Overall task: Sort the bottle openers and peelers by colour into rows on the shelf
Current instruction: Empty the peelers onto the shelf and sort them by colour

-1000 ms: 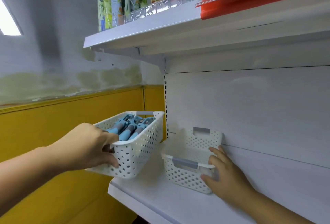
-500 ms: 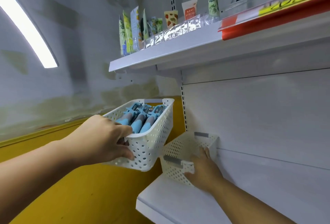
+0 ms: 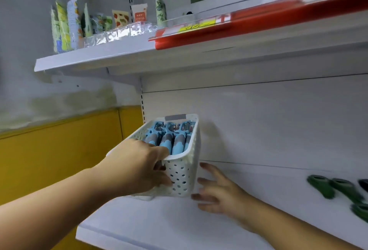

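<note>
The white shelf (image 3: 159,220) is where the rows go; the basket (image 3: 185,170) hangs low over its left end, likely to be set down; the left hand (image 3: 137,168) grips its near end to carry it; the right hand (image 3: 217,194) is spread wide just beside it, holding nothing, maybe to steady it; blue peelers (image 3: 169,140) lie packed inside; green tools (image 3: 322,187) lie well apart on the right.
</note>
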